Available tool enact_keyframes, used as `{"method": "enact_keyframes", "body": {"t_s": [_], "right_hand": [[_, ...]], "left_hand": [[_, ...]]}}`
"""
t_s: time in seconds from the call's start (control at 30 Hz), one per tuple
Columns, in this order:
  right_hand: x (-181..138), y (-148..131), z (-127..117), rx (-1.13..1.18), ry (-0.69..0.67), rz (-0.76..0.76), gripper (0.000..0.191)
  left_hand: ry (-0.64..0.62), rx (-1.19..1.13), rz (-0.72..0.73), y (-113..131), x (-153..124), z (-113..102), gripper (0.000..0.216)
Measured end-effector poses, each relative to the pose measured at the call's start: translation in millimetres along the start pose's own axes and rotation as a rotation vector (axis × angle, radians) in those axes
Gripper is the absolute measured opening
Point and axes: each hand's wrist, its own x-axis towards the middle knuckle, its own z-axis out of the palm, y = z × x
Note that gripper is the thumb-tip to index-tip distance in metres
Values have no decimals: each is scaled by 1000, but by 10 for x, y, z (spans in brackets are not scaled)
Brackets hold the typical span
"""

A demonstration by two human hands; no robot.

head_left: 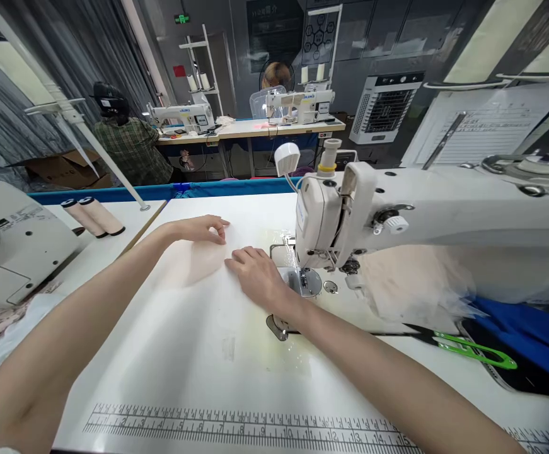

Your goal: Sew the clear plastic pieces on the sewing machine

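- on the white table (174,359), left of the sewing machine's (420,205) needle, i see a small piece of sheer pale fabric (202,261), its far edge by one hand and its right end by the other.
- the left hand (202,229) is at that far edge, thumb and forefinger bent towards each other; from here i cannot tell whether they pinch the cloth.
- the right hand (259,276) lies palm down just left of the needle plate (310,284), fingers close together, tips at the cloth's right end; whether they grip it, i cannot tell.
- a printed ruler (255,430) runs along the table's near edge.
- over to the right, a gauzy heap (411,284) lies beyond green-handled snips (477,353).
- at far left, a person in a checked shirt (130,148) sits near another machine (184,118).
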Motion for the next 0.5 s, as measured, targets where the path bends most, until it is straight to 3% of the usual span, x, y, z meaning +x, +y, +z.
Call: {"method": "enact_keyframes", "body": {"t_s": [0.27,0.5], "right_hand": [[9,-6,-7,3,3,9,36],[-1,-2,-10,57,57,3,53]], "left_hand": [[116,-101,74,36,87,81,36],[503,-204,7,-84,-134,195,47]]}}
